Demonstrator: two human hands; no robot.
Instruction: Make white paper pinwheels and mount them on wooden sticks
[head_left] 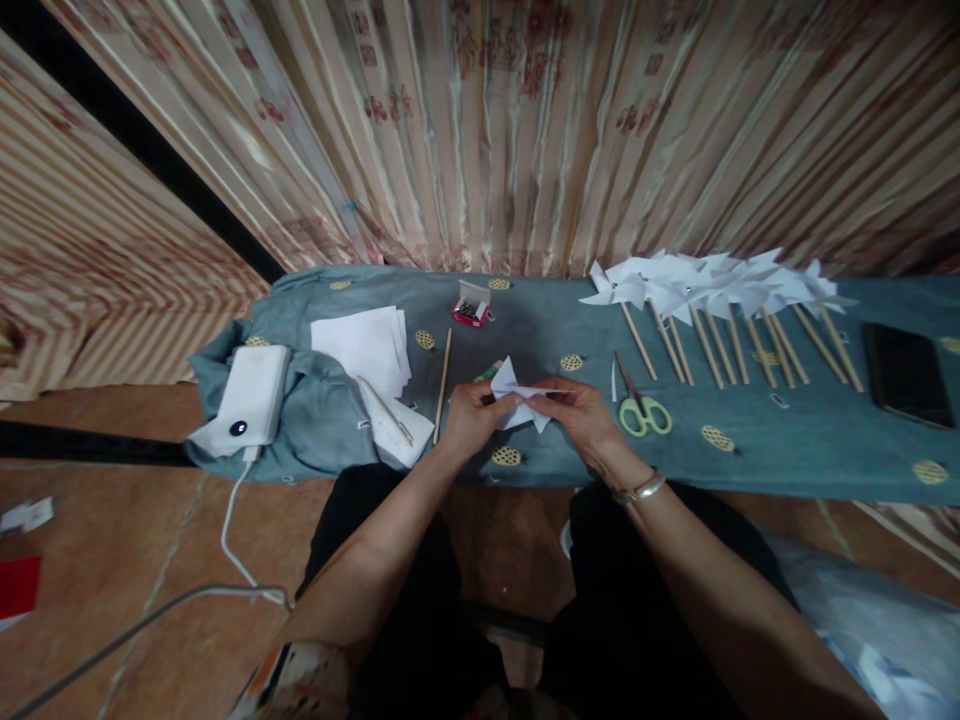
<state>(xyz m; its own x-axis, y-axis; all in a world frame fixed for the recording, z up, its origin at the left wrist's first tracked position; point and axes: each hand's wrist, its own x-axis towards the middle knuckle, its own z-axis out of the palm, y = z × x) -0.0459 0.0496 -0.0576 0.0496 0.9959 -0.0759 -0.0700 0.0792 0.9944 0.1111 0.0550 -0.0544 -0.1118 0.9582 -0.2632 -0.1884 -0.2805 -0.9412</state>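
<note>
Between my two hands is a white paper pinwheel (507,378) with pointed, folded blades. My left hand (474,418) pinches its left side, and my right hand (576,412) grips its right side; the fingertips meet near the middle and partly hide the paper. A green object, too covered to name, shows just behind my left fingers. Left of my left hand lies a single wooden stick (443,385). Beyond the hands stands a small red box (471,308), its lid up, with small dark metal pieces inside. Green-handled scissors (641,412) lie to the right of my right hand.
Finished-looking pinwheels (712,285) on sticks lie in a row at the back right. A black phone (909,372) is at the far right. To the left are white paper sheets (364,345), a pen (386,412) and a cabled power bank (253,395). A pleated curtain (480,140) hangs behind.
</note>
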